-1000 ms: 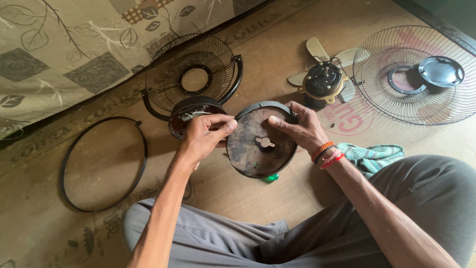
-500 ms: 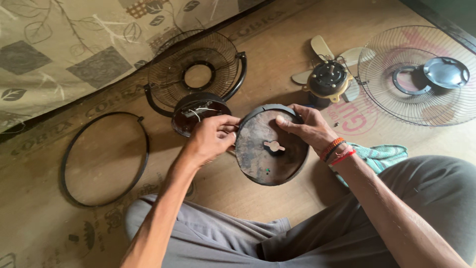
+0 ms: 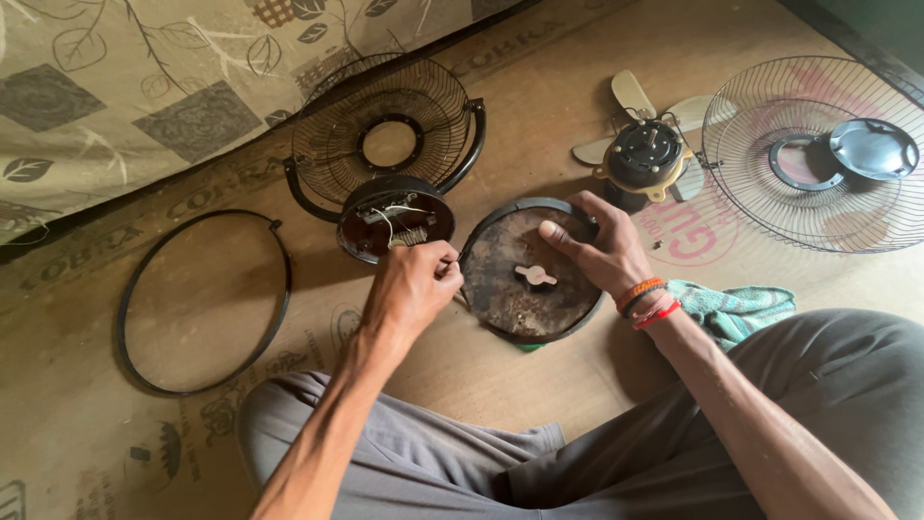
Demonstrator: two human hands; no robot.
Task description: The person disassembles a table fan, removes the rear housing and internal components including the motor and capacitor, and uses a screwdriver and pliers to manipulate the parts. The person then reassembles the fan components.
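With the fan already stripped into grilles [image 3: 390,130] and motor [image 3: 643,154], the left hand [image 3: 412,287] and right hand [image 3: 602,252] clamped its dusty round base plate [image 3: 525,279], reassembly not begun.

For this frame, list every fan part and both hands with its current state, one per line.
Round base plate: tilted up off the floor, underside showing, held at both edges.
Left hand: pinching the plate's left rim.
Right hand: gripping the plate's top right, thumb on its face.
Rear guard: detached, lying flat.
Motor housing: open, wires exposed.
Ring: loose on the floor.
Blade and motor: removed, lying apart.
Front guard: detached, flat.
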